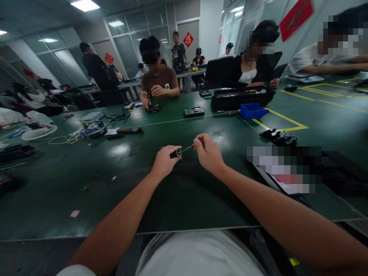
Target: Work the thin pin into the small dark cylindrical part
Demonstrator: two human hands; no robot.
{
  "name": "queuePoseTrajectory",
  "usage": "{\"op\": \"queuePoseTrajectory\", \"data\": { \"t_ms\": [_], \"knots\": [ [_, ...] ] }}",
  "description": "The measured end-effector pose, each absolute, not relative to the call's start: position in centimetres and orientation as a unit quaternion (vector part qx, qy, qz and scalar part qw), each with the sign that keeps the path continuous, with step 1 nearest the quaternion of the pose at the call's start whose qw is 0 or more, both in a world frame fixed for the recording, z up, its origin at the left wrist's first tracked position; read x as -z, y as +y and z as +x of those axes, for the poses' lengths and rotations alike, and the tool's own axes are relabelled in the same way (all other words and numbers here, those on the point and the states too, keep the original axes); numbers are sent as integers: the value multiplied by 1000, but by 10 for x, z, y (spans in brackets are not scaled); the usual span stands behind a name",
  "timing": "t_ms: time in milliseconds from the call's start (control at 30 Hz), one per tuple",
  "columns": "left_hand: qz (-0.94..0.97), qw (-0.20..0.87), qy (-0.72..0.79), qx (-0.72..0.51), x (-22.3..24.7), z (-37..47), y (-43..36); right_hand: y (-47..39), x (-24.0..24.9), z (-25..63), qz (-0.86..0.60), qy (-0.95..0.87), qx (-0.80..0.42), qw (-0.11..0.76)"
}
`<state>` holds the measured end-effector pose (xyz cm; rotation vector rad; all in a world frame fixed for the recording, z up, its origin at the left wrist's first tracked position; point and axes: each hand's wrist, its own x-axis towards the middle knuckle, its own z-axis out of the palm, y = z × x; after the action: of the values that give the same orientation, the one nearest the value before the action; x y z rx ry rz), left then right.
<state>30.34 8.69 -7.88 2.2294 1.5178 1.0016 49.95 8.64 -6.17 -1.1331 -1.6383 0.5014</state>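
Observation:
Over the green table [198, 203], my left hand [166, 161] pinches a small black cylindrical part [176, 153] between thumb and fingers. Its round end, with a pale ring and a cross-like pattern, faces right. My right hand [207, 151] is closed around the red handle of a thin screwdriver [188, 148]. The metal shaft points left, and its tip is at or very near the round end of the black part. Whether the tip touches it I cannot tell. Most of the handle is hidden by my fingers.
Ahead lie a hard drive [194, 111], a blue bin [253, 110] and a long black casing [243, 97]. A co-worker [161, 78] sits opposite. Cables [94, 130] and a pen-shaped tool [129, 130] are at left; papers [284, 172] and black pieces [278, 137] at right.

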Motion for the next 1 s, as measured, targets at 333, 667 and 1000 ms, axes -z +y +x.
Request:
{"op": "queuePoseTrajectory", "data": {
  "t_ms": [333, 667, 1000],
  "knots": [
    [768, 148, 518, -347, 81, 302, 87, 81, 53, 504, -444, -700, -156, 536],
    [771, 153, 526, -326, 82, 302, 88, 85, 56, 504, -472, -712, -136, 502],
    [779, 158, 516, -319, 85, 301, 90, 85, 55, 504, -460, -733, -138, 482]
  ]
}}
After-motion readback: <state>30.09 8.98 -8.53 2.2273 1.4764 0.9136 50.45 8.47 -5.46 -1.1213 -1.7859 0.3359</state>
